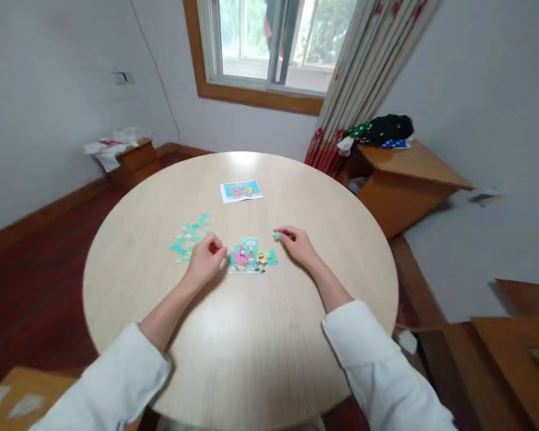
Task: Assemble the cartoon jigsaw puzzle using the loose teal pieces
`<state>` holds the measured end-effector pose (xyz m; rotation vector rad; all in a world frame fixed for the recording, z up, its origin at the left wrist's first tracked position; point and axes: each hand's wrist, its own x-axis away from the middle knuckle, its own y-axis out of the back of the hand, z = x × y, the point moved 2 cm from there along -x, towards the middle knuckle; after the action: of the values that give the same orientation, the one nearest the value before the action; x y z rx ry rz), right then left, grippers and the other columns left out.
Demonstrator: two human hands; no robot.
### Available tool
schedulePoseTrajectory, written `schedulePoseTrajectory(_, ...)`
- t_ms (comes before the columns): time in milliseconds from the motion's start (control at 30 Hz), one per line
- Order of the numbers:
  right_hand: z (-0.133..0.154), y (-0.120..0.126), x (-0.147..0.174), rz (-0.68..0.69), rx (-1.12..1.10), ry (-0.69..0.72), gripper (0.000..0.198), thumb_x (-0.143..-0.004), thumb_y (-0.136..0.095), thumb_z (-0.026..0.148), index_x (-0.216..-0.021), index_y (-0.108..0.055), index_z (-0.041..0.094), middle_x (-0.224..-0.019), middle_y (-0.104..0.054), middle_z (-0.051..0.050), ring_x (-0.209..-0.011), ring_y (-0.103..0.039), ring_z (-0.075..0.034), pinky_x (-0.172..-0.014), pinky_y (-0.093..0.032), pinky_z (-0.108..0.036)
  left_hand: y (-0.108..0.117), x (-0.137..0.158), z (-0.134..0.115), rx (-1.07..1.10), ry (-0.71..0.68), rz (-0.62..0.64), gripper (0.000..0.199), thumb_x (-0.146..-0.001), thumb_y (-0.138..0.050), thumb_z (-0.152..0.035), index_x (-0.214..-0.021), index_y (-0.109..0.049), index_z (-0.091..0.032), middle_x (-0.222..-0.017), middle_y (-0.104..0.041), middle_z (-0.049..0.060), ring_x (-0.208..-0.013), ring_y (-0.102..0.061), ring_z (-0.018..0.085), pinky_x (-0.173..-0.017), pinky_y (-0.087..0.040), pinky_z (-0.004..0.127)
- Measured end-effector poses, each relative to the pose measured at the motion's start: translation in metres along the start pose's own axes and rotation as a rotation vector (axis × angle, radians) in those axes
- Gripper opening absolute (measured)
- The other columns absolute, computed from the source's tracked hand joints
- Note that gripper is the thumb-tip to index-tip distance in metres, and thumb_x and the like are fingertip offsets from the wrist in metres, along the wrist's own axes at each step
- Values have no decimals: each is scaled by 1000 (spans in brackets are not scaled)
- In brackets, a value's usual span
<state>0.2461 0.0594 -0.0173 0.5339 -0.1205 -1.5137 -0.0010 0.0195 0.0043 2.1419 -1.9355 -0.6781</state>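
A partly joined jigsaw puzzle (251,258) with pink and yellow cartoon figures on teal lies on the table in front of me. At its left edge is my left hand (205,257), thumb and fingertips curled together; whether a piece is between them is hidden. My right hand (297,244) is just right of the puzzle's upper corner, its fingers pinching a small teal puzzle piece (276,236) at or just above the tabletop. Loose teal puzzle pieces (186,238) are spread to the left, partly behind my left hand.
Farther back on the round table (251,335) lies a printed picture sheet (241,191) with the same figures. A wooden cabinet (408,173) with cloth on it stands beyond the right edge, near the curtain (354,66). Another small cabinet (139,161) is at the far left.
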Motion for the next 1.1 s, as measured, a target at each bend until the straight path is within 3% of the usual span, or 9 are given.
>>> schedulePoseTrajectory(400,2,-2,2,-64,-23,-3,23,-77,-54,27,-89,-70,16,-85,-71,-7,-71,-65,-16,-67,-50,-29,0,1,2,34,5,-5,11,-62,-53,-20,-56,-44,-20,-55,-47,-4,-54,-44,12,-55,-35,26)
schedulePoseTrajectory(700,14,-21,9,14,-148,-98,18,-69,-63,29,-79,-68,15,-74,-71,-6,-69,-66,-17,-65,-51,-29,-2,2,2,46,6,16,12,-62,-54,-20,-57,-43,-20,-56,-48,-4,-54,-45,12,-55,-35,26)
schedulePoseTrajectory(1100,13,-26,10,38,-184,-134,13,-63,-67,29,-67,-65,16,-65,-68,-3,-61,-62,-15,-61,-49,-28,-4,3,2,45,5,43,13,-62,-55,-19,-56,-43,-20,-55,-47,-4,-53,-43,11,-54,-34,25)
